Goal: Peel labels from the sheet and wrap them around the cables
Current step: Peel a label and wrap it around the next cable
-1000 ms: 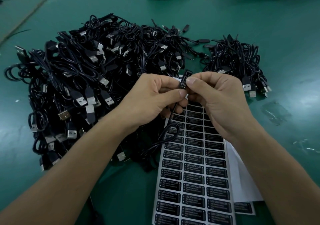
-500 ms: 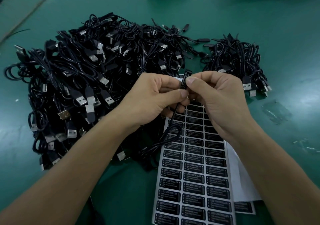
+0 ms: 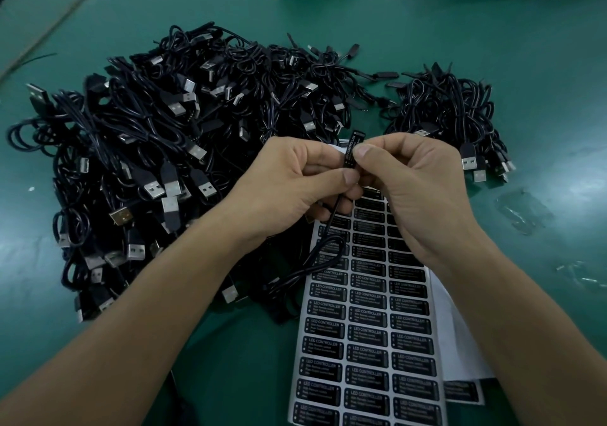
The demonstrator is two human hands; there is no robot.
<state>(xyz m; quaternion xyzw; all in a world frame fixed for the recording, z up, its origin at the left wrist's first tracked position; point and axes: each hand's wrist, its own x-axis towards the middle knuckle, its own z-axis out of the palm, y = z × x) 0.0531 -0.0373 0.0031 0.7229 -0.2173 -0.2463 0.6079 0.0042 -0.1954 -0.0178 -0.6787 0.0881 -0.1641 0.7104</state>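
Two bare hands meet above a green table mat (image 3: 492, 48); the left hand (image 3: 289, 186) and right hand (image 3: 410, 189) both pinch a slim black label printed LED CONTROLLER (image 3: 350, 149), pressed round a thin black cable (image 3: 331, 225) that loops down over the grey sheet of black labels (image 3: 368, 327); over the last second the grip has barely shifted, so the wrap is probably being smoothed flat; a large heap of black USB cables (image 3: 164, 149) lies left, a smaller bundle (image 3: 453, 113) right.

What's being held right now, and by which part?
Left hand and right hand pinch the small black controller block on a thin black cable: left lower, right higher.
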